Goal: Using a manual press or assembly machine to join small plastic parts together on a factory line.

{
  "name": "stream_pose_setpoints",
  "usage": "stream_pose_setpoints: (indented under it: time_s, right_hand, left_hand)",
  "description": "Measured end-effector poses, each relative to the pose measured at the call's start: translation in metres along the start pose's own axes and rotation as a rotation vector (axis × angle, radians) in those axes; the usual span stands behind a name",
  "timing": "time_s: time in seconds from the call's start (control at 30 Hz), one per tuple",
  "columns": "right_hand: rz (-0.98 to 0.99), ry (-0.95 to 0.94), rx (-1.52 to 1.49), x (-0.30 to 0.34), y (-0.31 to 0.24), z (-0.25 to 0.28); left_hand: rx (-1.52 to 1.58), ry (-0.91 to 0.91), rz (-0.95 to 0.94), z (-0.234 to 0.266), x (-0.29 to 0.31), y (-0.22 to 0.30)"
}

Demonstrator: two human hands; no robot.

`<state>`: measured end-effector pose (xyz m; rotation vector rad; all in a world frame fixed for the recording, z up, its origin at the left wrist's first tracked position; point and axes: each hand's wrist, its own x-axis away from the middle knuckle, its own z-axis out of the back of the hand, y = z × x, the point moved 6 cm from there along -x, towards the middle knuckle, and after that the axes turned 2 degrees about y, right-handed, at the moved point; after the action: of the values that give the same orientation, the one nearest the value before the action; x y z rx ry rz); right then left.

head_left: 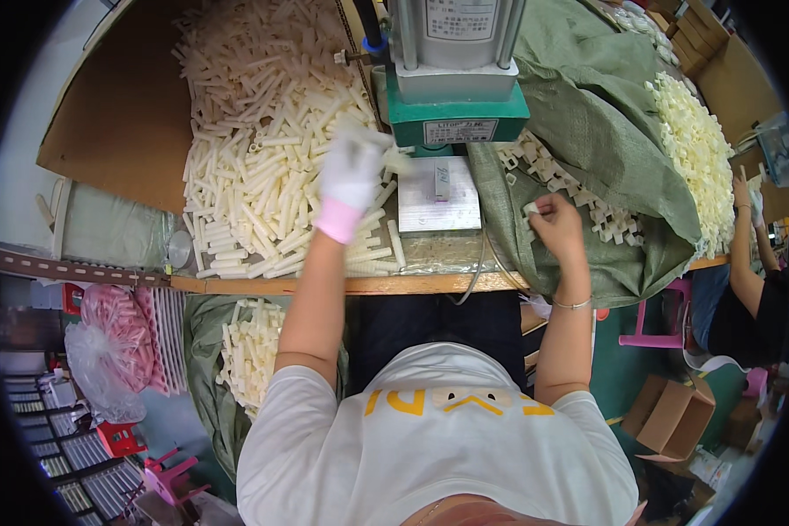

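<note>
My left hand (352, 171), in a white glove with a pink cuff, is over the right side of a heap of cream plastic tubes (263, 175). Motion smears its fingers, and a blurred pale shape shows beside them, so I cannot tell whether it holds a tube. Between the bare thumb and fingers of my right hand (554, 226) is a small white plastic piece (530, 209), pinched above a green woven sack. Similar square white pieces (579, 193) lie on the sack. Between my hands stands a green and silver press (454, 96), with a small block (442, 180) on its metal base plate (416, 210).
The green sack (587, 96) drapes over the table's right side, with a heap of small pale parts (693, 158) beyond. Cardboard (118, 123) walls the tubes at left. A hose crosses the wooden table edge (394, 285). Another person's arm (743, 219) is at far right.
</note>
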<state>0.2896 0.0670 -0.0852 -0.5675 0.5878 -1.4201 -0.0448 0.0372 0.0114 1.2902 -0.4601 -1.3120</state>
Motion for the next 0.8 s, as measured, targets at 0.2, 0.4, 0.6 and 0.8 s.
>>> stream_pose_setpoints:
  time_s: [0.2, 0.4, 0.6, 0.8]
  right_hand:
    - [-0.024, 0.138, -0.679, 0.001, -0.018, 0.029]
    - [-0.04, -0.095, -0.86, -0.003, -0.079, 0.001]
    - [-0.082, -0.41, -0.948, -0.015, -0.114, -0.041]
    - [-0.059, -0.456, -0.797, -0.035, -0.118, -0.052]
  left_hand:
    - [-0.318, 0.065, 0.106, 0.084, -0.095, -0.076]
    - [-0.881, -0.446, 0.072, 0.058, -0.12, -0.129]
    - [-0.996, -0.373, -0.043, 0.054, -0.094, -0.083]
    - [-0.195, -0.13, 0.133, 0.024, -0.015, 0.017]
